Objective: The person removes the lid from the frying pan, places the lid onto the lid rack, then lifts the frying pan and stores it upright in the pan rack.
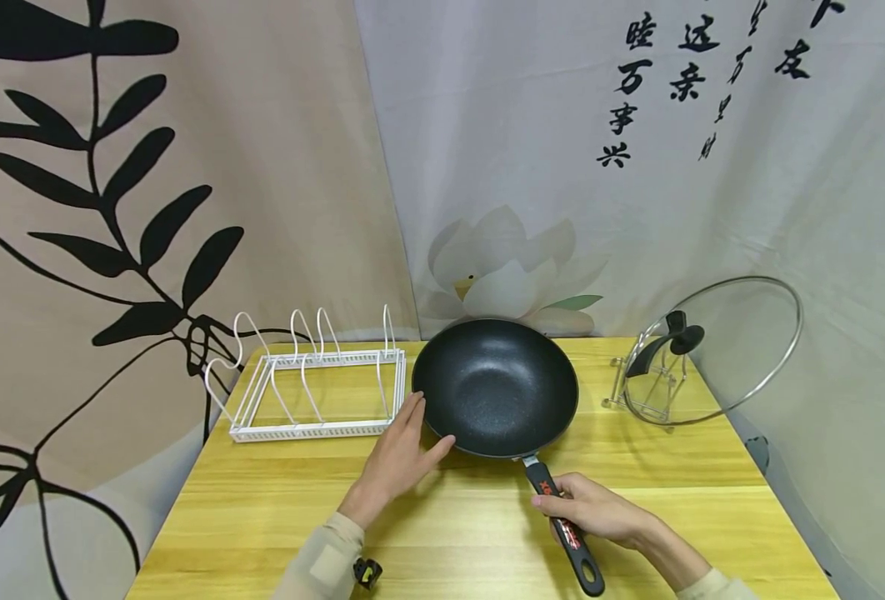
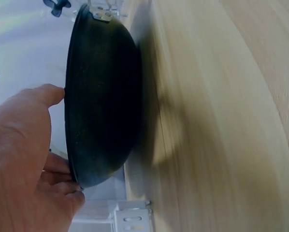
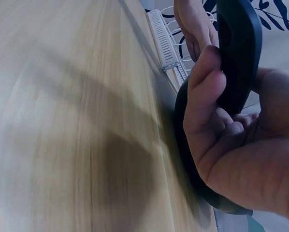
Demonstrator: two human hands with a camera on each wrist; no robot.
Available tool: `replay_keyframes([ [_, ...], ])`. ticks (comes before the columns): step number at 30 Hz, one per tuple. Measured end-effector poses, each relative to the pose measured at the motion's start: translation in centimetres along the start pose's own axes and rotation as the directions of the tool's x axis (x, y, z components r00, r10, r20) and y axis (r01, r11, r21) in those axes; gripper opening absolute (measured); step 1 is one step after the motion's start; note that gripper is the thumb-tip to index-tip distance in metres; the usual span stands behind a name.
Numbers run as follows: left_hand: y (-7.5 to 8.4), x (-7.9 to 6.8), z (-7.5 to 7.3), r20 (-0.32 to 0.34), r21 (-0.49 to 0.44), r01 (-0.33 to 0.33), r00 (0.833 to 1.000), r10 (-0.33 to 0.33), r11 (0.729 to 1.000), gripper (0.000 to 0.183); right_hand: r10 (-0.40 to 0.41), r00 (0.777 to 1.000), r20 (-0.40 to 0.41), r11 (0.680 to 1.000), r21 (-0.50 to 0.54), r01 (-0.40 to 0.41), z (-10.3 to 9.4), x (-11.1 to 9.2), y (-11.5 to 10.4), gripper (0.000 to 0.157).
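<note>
A black wok (image 1: 498, 387) with a long black handle (image 1: 573, 542) is in the middle of the head view, its inside facing up. My right hand (image 1: 596, 507) grips the handle near the wok, thumb on top; in the right wrist view the fingers (image 3: 207, 92) curl round it. My left hand (image 1: 397, 454) touches the wok's left rim with spread fingers and thumb. In the left wrist view, the wok's dark outer side (image 2: 106, 96) stands beside the left hand (image 2: 28, 150). Whether the wok's base touches the table cannot be told.
Left of the wok, a white wire rack (image 1: 311, 431) with upright loops stands on the wooden table (image 1: 450, 533). At the right, a glass lid (image 1: 750, 350) with a black knob leans in a small wire stand (image 1: 656, 400). A printed cloth (image 1: 502, 125) hangs behind.
</note>
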State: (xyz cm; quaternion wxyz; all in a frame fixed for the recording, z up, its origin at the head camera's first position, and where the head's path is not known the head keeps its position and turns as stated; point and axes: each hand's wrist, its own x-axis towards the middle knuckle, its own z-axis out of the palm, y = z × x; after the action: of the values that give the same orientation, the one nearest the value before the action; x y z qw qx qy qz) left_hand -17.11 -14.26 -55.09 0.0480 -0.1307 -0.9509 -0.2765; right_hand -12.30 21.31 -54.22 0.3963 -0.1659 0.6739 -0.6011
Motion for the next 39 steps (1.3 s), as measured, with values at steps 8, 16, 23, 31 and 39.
replay_keyframes([
  [8, -0.4, 0.5, -0.3, 0.032, 0.01, -0.009, 0.999, 0.009, 1.0, 0.097, 0.016, 1.0, -0.019, 1.0, 0.007, -0.016, 0.5, 0.3, -0.1, 0.027],
  [16, -1.0, 0.7, -0.6, 0.065, -0.009, -0.039, 0.997, 0.04, 0.999, 0.097, 0.017, 0.999, -0.038, 1.0, -0.003, -0.017, 1.1, 0.7, 0.0, 0.029],
  [23, -1.4, 0.8, -0.5, 0.072, -0.016, -0.075, 0.995, 0.076, 0.997, 0.095, 0.015, 0.998, -0.067, 1.0, -0.005, -0.015, 1.6, 1.0, 0.1, 0.03],
  [31, -1.0, 0.7, -0.4, -0.005, 0.021, -0.126, 0.992, 0.127, 0.992, 0.086, -0.027, 0.996, -0.089, 0.999, -0.02, 0.026, 2.5, 1.4, 0.3, 0.031],
  [39, 0.8, -0.1, 0.3, -0.074, 0.081, -0.14, 0.987, 0.146, 0.987, 0.086, -0.042, 0.992, -0.121, 0.999, -0.025, 0.039, 3.1, 2.0, 0.4, 0.032],
])
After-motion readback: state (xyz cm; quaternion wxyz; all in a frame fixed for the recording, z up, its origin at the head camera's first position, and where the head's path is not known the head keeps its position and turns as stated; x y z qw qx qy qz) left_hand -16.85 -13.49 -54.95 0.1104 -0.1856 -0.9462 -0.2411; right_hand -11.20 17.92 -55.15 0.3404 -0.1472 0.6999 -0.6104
